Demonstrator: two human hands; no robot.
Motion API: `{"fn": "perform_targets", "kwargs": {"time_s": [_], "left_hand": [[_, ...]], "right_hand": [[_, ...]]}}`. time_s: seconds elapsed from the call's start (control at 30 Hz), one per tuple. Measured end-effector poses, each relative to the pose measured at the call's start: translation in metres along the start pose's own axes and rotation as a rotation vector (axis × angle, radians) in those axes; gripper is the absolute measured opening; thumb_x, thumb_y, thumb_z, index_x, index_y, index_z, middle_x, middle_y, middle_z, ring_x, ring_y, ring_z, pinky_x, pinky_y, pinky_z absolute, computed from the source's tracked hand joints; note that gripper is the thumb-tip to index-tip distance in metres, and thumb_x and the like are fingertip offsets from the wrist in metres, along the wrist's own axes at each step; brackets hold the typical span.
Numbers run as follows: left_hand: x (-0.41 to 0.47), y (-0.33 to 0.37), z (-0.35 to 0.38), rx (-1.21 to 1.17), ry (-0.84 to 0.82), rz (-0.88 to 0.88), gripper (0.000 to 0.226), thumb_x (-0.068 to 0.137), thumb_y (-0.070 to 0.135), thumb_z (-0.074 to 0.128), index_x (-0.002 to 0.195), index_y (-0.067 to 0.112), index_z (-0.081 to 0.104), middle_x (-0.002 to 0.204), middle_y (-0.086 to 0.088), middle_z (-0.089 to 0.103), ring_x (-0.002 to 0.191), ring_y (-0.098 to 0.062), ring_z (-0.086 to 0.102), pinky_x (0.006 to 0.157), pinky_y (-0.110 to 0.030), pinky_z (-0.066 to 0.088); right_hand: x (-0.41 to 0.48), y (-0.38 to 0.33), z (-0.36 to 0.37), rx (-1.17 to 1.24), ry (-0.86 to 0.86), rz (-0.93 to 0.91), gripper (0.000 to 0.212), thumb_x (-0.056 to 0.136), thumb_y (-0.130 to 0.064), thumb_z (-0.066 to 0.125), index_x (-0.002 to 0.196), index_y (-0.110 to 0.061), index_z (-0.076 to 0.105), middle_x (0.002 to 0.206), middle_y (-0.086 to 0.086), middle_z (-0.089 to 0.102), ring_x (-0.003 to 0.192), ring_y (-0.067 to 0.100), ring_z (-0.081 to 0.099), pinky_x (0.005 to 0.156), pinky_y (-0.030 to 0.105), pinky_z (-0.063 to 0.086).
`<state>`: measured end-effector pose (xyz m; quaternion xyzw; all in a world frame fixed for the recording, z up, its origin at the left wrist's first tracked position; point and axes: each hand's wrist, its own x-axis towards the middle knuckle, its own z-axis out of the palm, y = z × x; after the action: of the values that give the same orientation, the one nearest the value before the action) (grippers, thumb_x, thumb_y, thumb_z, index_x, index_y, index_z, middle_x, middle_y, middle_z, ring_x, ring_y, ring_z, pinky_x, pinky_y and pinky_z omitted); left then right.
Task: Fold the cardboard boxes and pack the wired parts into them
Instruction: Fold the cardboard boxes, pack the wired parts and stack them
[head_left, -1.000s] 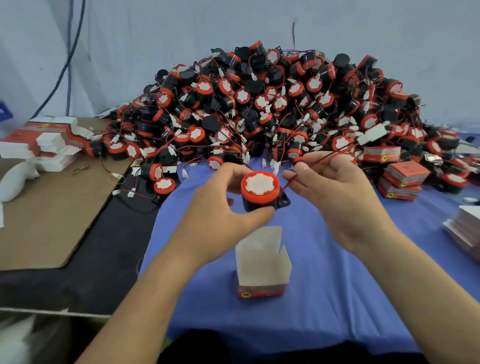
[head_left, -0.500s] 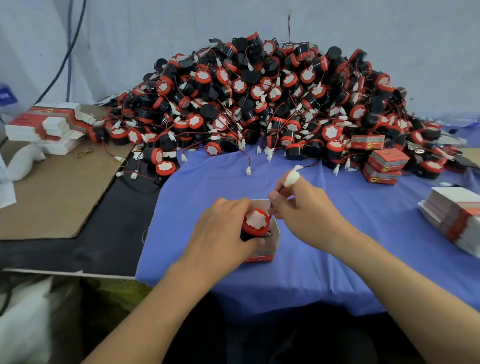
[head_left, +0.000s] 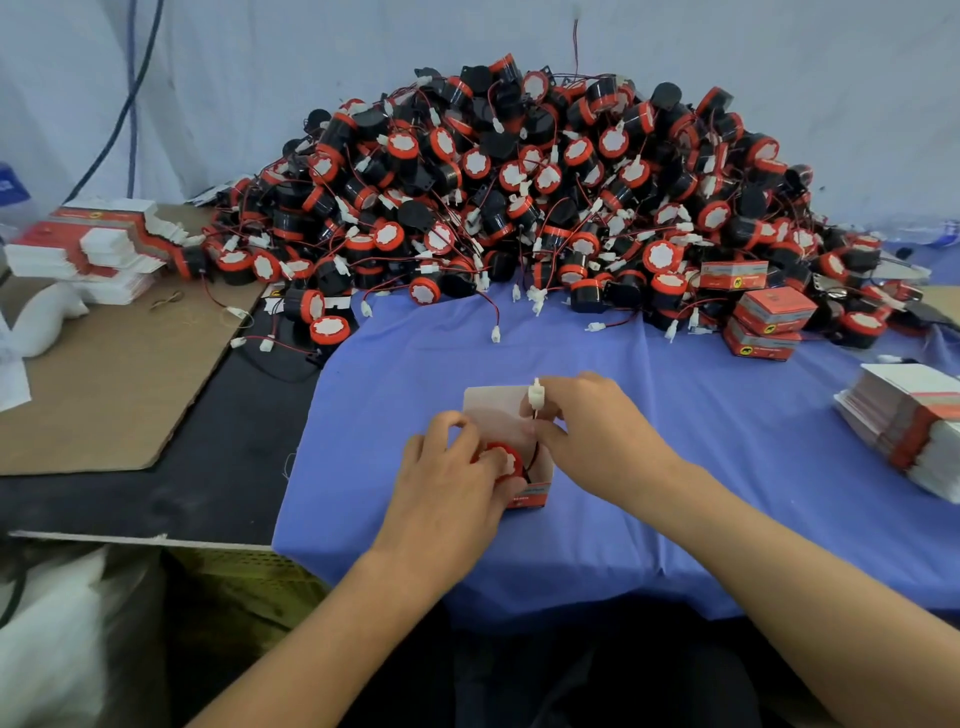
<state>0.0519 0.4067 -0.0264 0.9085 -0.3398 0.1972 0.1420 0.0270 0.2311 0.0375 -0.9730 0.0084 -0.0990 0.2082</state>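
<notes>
— Wired part (head_left: 501, 460)?
— Round, red rim, white face. Seated in open white cardboard box (head_left: 531, 493), on blue cloth (head_left: 701, 415).
— Hands?
— Left hand (head_left: 447, 483) curled around part. Right hand (head_left: 592, 431) pinching thin wire (head_left: 533, 449) under white plastic connector (head_left: 535, 393).

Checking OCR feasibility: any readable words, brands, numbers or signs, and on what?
None legible.
Closed red-and-white cardboard boxes at right: print and yellow emblem, too blurred to read.
Open cardboard box at centre: red strip print, too blurred.
Stacked flat box blanks, left: print too small.
</notes>
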Motion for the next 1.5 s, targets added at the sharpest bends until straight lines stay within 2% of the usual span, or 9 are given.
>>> {"fn": "perform_targets", "kwargs": {"time_s": [0.2,0.37,0.5,0.67,0.83,1.07,1.2,1.37,1.5], "left_hand": [[-0.003,0.003,0.008,-0.109,-0.039,-0.075,0.010,0.097,0.026,0.066,0.101,0.030,0.074,0.127,0.016,0.062,0.128,-0.028,0.036,0.085,-0.036,0.035],[-0.007,0.012,0.011,-0.199,-0.065,-0.127,0.008,0.098,0.025,0.055,0.104,0.030,0.054,0.127,0.021,0.042,0.131,-0.019,0.024,0.095,-0.034,0.034],[-0.005,0.017,0.008,-0.678,-0.117,-0.474,0.015,0.097,0.040,0.051,0.108,0.049,0.055,0.119,0.037,0.026,0.106,-0.002,0.021,0.089,-0.025,0.033],[-0.010,0.008,0.011,-0.582,-0.098,-0.352,0.026,0.096,0.033,0.060,0.119,0.045,0.064,0.136,0.027,0.035,0.132,-0.014,0.034,0.106,-0.034,0.041],[-0.023,0.003,0.024,-0.476,0.056,-0.162,0.019,0.097,0.021,0.070,0.115,0.025,0.074,0.129,0.015,0.044,0.126,-0.008,0.022,0.093,-0.002,0.031],[-0.023,-0.005,0.026,-0.647,0.220,-0.318,0.032,0.074,0.023,0.091,0.084,0.037,0.065,0.117,0.024,0.056,0.111,0.001,0.041,0.095,-0.004,0.031],[-0.020,-0.010,0.010,-0.786,0.130,-0.408,0.064,0.073,0.027,0.090,0.105,0.054,0.042,0.111,0.028,0.063,0.111,0.007,0.055,0.086,-0.005,0.040],[-0.013,-0.025,-0.002,-0.530,0.009,-0.297,0.017,0.096,0.023,0.067,0.102,0.033,0.055,0.106,0.014,0.062,0.105,-0.007,0.056,0.086,-0.034,0.049],[-0.006,-0.029,-0.014,-0.394,-0.061,-0.266,0.009,0.093,0.027,0.070,0.098,0.030,0.064,0.103,0.013,0.064,0.110,-0.011,0.055,0.083,-0.041,0.052]], "right_hand": [[0.009,-0.013,0.010,-0.104,0.039,-0.065,0.019,0.092,-0.016,0.064,0.090,-0.019,0.045,0.076,0.005,0.057,0.077,0.026,0.049,0.062,0.042,0.044],[-0.004,-0.024,0.022,-0.241,0.112,-0.178,0.034,0.073,-0.005,0.065,0.075,-0.021,0.035,0.055,-0.012,0.021,0.044,0.006,0.016,0.043,0.025,0.007],[0.002,-0.022,0.034,-0.086,0.031,-0.097,0.011,0.081,-0.010,0.045,0.079,-0.015,0.035,0.069,0.003,0.041,0.051,0.020,0.031,0.044,0.029,0.020],[0.008,-0.025,0.042,0.042,-0.006,-0.106,0.019,0.084,-0.006,0.048,0.077,-0.021,0.037,0.074,-0.001,0.051,0.063,0.022,0.039,0.050,0.035,0.036],[0.004,-0.023,0.048,-0.067,-0.118,-0.050,0.015,0.106,-0.026,0.038,0.096,-0.022,0.049,0.087,-0.003,0.056,0.078,0.027,0.054,0.064,0.039,0.046],[-0.001,-0.014,0.037,-0.065,-0.261,-0.162,0.026,0.096,-0.011,0.042,0.102,-0.019,0.066,0.109,-0.002,0.066,0.105,0.022,0.054,0.085,0.043,0.050],[0.001,-0.012,0.037,-0.065,-0.295,-0.179,0.032,0.098,-0.014,0.040,0.104,-0.023,0.071,0.102,-0.005,0.058,0.103,0.018,0.049,0.085,0.040,0.047],[-0.004,-0.008,0.041,-0.092,-0.246,-0.233,0.030,0.100,-0.018,0.044,0.110,-0.026,0.071,0.104,-0.001,0.051,0.097,0.019,0.051,0.068,0.034,0.037],[-0.008,0.001,0.044,-0.084,-0.111,-0.289,0.023,0.101,-0.018,0.050,0.108,-0.016,0.072,0.106,0.002,0.059,0.094,0.022,0.054,0.080,0.042,0.049]]}}
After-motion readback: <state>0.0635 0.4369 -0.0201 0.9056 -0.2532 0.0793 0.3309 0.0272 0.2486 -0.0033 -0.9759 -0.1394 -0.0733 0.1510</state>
